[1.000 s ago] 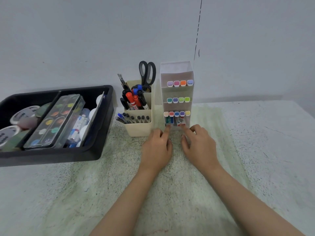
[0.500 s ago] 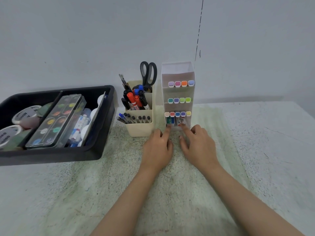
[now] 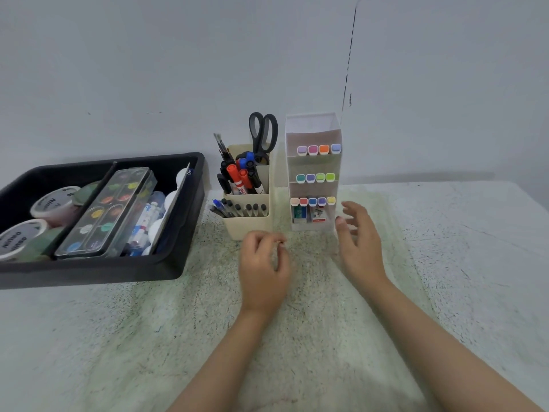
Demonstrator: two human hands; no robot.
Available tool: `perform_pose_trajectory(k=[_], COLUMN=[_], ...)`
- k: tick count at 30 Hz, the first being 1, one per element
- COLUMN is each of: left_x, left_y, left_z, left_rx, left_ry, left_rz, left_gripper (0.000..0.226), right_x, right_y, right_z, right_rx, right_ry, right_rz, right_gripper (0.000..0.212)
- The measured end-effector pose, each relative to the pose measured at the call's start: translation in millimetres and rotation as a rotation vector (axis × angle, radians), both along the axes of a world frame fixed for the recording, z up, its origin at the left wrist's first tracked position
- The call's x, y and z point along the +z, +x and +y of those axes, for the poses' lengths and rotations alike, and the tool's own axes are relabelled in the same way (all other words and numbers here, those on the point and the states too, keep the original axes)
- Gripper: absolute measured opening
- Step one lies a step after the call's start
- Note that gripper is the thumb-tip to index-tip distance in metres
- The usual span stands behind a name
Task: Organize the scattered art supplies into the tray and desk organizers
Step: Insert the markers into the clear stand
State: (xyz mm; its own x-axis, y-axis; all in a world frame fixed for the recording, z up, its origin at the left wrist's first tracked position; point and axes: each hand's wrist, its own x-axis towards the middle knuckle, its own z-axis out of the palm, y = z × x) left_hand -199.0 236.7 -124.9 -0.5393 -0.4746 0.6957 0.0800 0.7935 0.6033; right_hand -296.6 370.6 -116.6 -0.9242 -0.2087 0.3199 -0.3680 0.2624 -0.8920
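A clear tiered organizer (image 3: pixel 313 130) stands at the back, with rows of pastel-capped markers and two small boxes at its bottom. Left of it a cream pen holder (image 3: pixel 248 226) carries markers, pens and black scissors (image 3: pixel 263 130). A black tray (image 3: pixel 190 233) at the left holds a paint palette (image 3: pixel 104 212), tape rolls and tubes. My left hand (image 3: pixel 263 272) hovers in front of the pen holder, fingers loosely curled and holding nothing. My right hand (image 3: pixel 361 242) hangs by the clear organizer's lower right corner with its fingers spread, apart from it.
The stained white table (image 3: pixel 463 263) runs wide to the right and toward me. A grey wall (image 3: pixel 148 69) rises close behind the organizers. The tray's front edge lies near the table's left side.
Both hands have pulled back from the bottom shelf of the clear organizer. The left drew toward me and curled; the right shifted right and spread its fingers.
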Motion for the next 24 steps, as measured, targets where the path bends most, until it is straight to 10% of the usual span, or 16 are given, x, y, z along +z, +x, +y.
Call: perform_pose_trajectory(k=[4, 13, 24], left_x=[4, 13, 19], left_y=[10, -8, -13], left_z=[-8, -61, -69], left_rx=[0.129, -0.126, -0.102], left_ry=[0.448, 1.113, 0.943], left_rz=[0.166, 0.0, -0.072], left_gripper=[0.023, 0.035, 0.042], right_x=[13, 24, 33], right_y=[-7, -20, -21], right_z=[-8, -27, -22], right_rx=[0.193, 0.345, 0.213], right_ry=[-0.268, -0.34, -0.301], right_rz=[-0.327, -0.348, -0.231], right_gripper=[0.041, 0.056, 0.047])
